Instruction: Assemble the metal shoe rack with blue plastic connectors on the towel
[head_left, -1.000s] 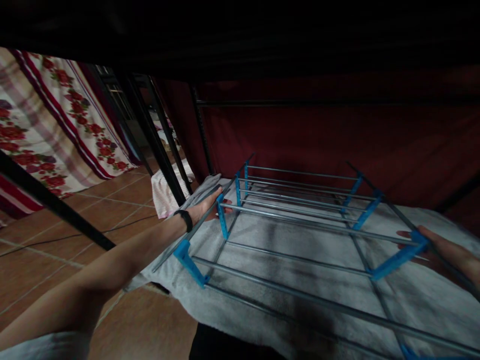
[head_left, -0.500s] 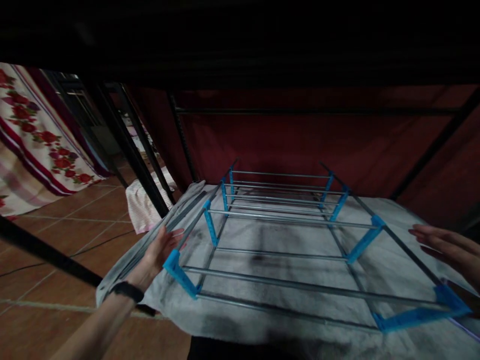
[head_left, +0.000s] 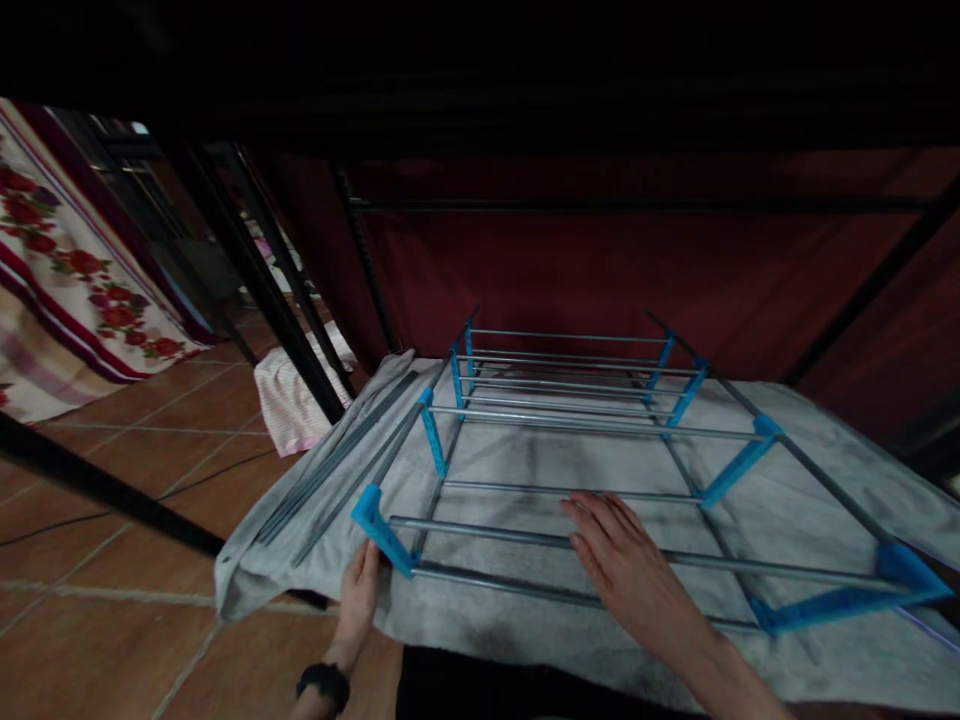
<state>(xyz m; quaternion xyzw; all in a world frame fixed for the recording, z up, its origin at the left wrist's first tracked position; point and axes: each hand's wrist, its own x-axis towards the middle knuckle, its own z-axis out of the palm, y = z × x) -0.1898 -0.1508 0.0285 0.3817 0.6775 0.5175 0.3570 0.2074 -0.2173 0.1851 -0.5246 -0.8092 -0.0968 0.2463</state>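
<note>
A rack frame of grey metal tubes (head_left: 525,537) with blue plastic brackets (head_left: 386,535) lies on its side on a grey cloth (head_left: 495,630). My left hand (head_left: 361,588), with a dark band on the wrist, is beside the near-left bracket, its fingers stretched and their tips partly hidden; I cannot tell whether they touch it. My right hand (head_left: 619,555) is over the near tubes, palm down, fingers stretched out towards the left, not wrapped round a tube. Several loose tubes (head_left: 337,465) lie on the cloth left of the frame.
Black metal posts (head_left: 255,275) stand at the left, and a dark surface hangs overhead. Behind the frame is a dark red cloth wall (head_left: 637,265). A striped towel (head_left: 296,395) and a floral cloth (head_left: 97,280) are at the left, above a tiled floor (head_left: 150,470).
My right hand has moved left from beyond the frame's right side to over its near tubes. My left hand has moved down and right, to the near-left bracket.
</note>
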